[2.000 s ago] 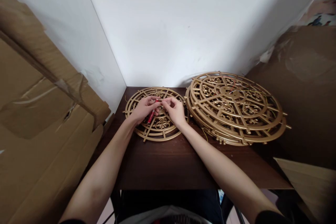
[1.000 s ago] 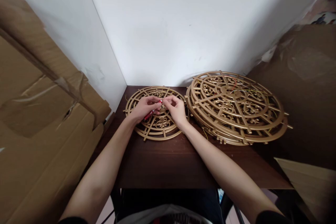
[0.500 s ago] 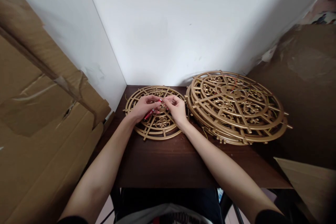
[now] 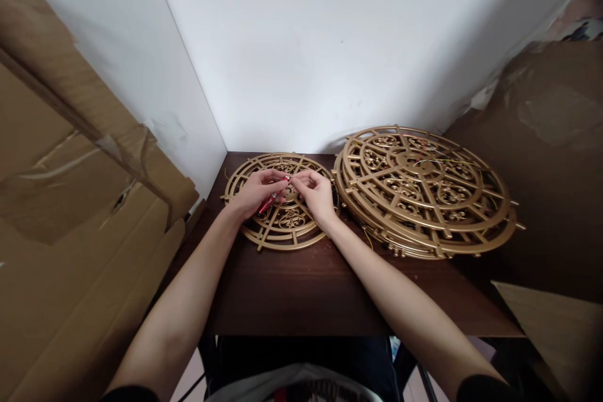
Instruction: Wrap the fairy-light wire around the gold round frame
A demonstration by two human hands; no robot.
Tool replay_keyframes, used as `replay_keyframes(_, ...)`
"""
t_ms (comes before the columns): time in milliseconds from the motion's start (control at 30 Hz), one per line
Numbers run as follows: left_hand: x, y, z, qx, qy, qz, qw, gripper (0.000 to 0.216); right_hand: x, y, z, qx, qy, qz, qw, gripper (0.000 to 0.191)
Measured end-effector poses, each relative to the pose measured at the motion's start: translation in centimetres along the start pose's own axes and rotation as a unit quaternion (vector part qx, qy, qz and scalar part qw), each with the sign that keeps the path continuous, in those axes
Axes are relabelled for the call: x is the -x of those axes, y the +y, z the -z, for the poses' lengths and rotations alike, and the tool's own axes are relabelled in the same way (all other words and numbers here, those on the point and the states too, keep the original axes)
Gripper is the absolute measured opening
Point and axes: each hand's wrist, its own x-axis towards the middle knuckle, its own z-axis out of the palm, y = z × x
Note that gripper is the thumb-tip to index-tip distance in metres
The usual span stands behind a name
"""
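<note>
A round gold openwork frame (image 4: 281, 235) lies flat on the dark wooden table (image 4: 301, 289). Both my hands rest over its centre. My left hand (image 4: 252, 193) is closed around a small red tool (image 4: 271, 200), its tip pointing up and right towards the frame's hub. My right hand (image 4: 316, 192) meets it there, fingers pinched together at the tool's tip; what they pinch is too small to make out.
A stack of larger gold frames (image 4: 424, 191) with thin coloured wires sits at the right of the table. Cardboard boxes (image 4: 70, 213) stand at the left, a brown wrapped bulk (image 4: 551, 157) at the right, white walls behind.
Almost nothing has moved. My hands stay over the frame's hub, with small finger shifts around the red tool's tip.
</note>
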Motion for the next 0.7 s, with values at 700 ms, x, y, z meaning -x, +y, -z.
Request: replay_keyframes(700,0.05,-0.07,-0.25,-0.043,-0.017,-0.027,0.999,0.028,-0.13,0.45,0.05,-0.043,-0.002,0.005,0.999,0.016)
